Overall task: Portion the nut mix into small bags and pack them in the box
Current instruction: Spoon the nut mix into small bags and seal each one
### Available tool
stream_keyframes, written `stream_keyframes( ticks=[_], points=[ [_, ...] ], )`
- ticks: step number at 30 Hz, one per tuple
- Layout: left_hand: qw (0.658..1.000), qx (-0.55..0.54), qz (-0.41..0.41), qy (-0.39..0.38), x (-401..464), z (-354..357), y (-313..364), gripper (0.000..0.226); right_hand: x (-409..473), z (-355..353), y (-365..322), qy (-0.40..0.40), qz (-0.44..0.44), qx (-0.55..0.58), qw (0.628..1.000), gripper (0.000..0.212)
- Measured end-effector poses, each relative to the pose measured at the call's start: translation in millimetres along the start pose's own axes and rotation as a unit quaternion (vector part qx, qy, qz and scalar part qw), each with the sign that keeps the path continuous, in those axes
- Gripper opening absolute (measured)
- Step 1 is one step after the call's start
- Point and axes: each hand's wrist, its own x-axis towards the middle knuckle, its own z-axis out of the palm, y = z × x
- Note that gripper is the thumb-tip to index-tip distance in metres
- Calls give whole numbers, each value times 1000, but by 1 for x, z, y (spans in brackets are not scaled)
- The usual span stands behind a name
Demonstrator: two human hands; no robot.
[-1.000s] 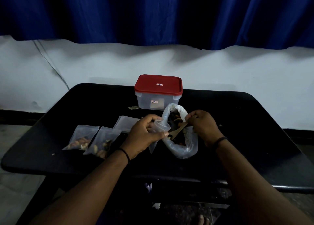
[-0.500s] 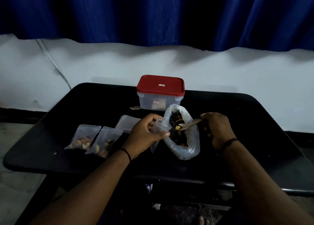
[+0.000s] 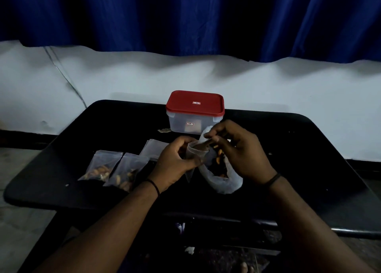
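The left hand (image 3: 175,161) grips a small bag (image 3: 194,151) by its rim, mouth held open and turned toward the right hand (image 3: 237,149), whose fingers pinch a wooden spoon (image 3: 203,144) with its tip at that mouth. Just below lies the big bag (image 3: 221,173) of nut mix, open on the table (image 3: 61,182). The step is tipping a spoonful in, and it looks best done by keeping the mouth wide, pushing the spoon well inside before turning it, and working over the big bag so strays fall back. Two filled bags (image 3: 115,167) lie to the left, near a stack of empty ones (image 3: 153,148). The box (image 3: 194,114) stands behind with its red lid on, so packing is not yet begun.
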Motion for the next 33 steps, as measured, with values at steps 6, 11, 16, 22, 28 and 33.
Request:
stream_keyframes(
  ticks=[6, 11, 16, 22, 28, 33],
  points=[
    [1000, 10, -7, -6, -1, 1, 0, 42, 0, -1, 15, 210, 134, 158, 956, 7],
    [1000, 24, -14, -14, -1, 1, -2, 47, -8, -8, 38, 177, 194, -20, 965, 16],
    [999, 42, -15, -12, -2, 2, -3, 49, -4, -2, 32, 79, 171, -179, 966, 13],
    [998, 50, -18, -17, -2, 1, -3, 54, -2, -1, 36, 72, 265, -106, 956, 14],
    [998, 55, -19, -19, -2, 2, -5, 54, -1, 2, 46, 93, 363, 35, 926, 20],
    [998, 55, -19, -19, -2, 1, -4, 56, -1, -4, 43, 123, 440, 174, 872, 19]
  ],
)
